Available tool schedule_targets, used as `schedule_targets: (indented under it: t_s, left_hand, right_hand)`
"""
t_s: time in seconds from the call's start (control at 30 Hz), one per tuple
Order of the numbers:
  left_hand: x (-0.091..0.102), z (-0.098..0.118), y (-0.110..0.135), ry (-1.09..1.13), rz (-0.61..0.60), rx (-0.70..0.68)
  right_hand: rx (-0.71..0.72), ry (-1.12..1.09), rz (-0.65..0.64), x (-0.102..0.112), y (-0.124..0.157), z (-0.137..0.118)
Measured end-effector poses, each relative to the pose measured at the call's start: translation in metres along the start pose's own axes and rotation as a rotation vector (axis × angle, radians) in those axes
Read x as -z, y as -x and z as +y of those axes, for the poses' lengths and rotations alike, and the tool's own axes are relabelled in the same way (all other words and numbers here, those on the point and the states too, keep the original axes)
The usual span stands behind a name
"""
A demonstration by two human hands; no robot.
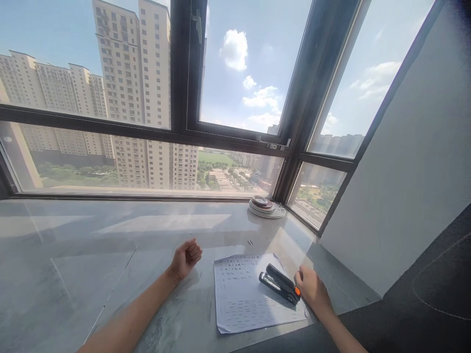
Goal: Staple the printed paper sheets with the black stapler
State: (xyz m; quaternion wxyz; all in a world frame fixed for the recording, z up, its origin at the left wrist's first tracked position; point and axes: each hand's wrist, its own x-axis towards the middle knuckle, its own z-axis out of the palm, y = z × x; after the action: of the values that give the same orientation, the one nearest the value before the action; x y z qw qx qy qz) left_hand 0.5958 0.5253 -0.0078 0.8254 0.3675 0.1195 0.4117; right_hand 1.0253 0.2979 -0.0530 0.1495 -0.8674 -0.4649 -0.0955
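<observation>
My left hand [187, 259] rests on the grey marble-look sill, left of the papers, its fingers curled into a fist with nothing showing in it. A black stapler [279, 284] with an orange part at its rear end lies slantwise on a stack of white paper sheets [243, 306], its arms partly spread. Writing covers the upper part of the top sheet. Close beside the stapler's orange end is my right hand [312, 290], its fingers curled in and apparently not gripping the stapler. Beyond the paper's top edge lies a small metallic piece [250, 242], possibly a strip of staples.
A stack of round plate-like discs [263, 206] stands in the far corner by the window. Dark window frames [147, 135] bound the sill [110, 235] at the back. A white wall [401, 186] rises at the right, with a dark surface [423, 304] below it.
</observation>
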Motion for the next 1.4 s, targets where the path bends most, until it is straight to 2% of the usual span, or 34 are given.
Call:
schedule_targets:
  t_s: [0.23, 0.37, 0.43, 0.5, 0.57, 0.63, 0.7, 0.77, 0.8, 0.87, 0.93, 1.0, 1.03, 1.13, 1.4]
  left_hand:
    - [-0.003, 0.0, 0.003, -0.11, -0.019, -0.023]
    - [0.002, -0.001, 0.001, -0.328, -0.001, -0.082]
    - [0.005, -0.004, -0.003, -0.567, 0.083, -0.126]
    - [0.007, -0.007, -0.006, -0.837, 0.223, -0.22]
    - [0.007, -0.01, -0.003, -1.006, 0.339, -0.314]
    - [0.007, -0.012, 0.009, -1.129, 0.409, -0.371]
    - [0.01, -0.011, 0.034, -1.381, 0.471, -0.37]
    - [0.019, -0.003, 0.068, -1.732, 0.497, -0.279]
    - [0.027, 0.005, 0.087, -1.86, 0.489, -0.187]
    - [0.046, 0.026, 0.128, -2.008, 0.501, 0.008]
    - [0.067, 0.053, 0.167, -2.07, 0.656, 0.192]
    - [0.084, 0.08, 0.198, -2.061, 0.901, 0.371]
    - [0.09, 0.091, 0.21, -2.051, 0.978, 0.424]
    - [0.097, 0.108, 0.228, -2.056, 1.059, 0.46]
    - [0.079, 0.103, 0.221, -2.087, 1.082, 0.394]
  right_hand:
    - [-0.001, -0.013, 0.003, -0.007, -0.002, 0.005]
    - [-0.011, 0.008, -0.008, -0.005, -0.003, 0.002]
    - [-0.003, 0.015, -0.018, -0.004, -0.003, 0.001]
    - [0.001, 0.023, -0.036, -0.003, -0.003, 0.0]
    - [-0.011, 0.035, -0.049, 0.0, -0.003, -0.003]
    - [-0.02, 0.04, -0.056, 0.006, -0.002, -0.006]
    - [-0.023, 0.041, -0.063, 0.014, 0.0, -0.011]
    - [-0.02, 0.044, -0.072, 0.021, 0.003, -0.015]
    - [-0.018, 0.048, -0.075, 0.025, 0.004, -0.017]
    - [-0.012, 0.056, -0.076, 0.029, 0.006, -0.019]
    - [-0.01, 0.062, -0.081, 0.031, 0.007, -0.019]
    - [-0.016, 0.062, -0.093, 0.031, 0.007, -0.019]
    - [-0.02, 0.06, -0.101, 0.031, 0.007, -0.019]
    - [-0.039, 0.04, -0.121, 0.032, 0.007, -0.021]
    - [-0.029, 0.022, -0.116, 0.035, 0.009, -0.021]
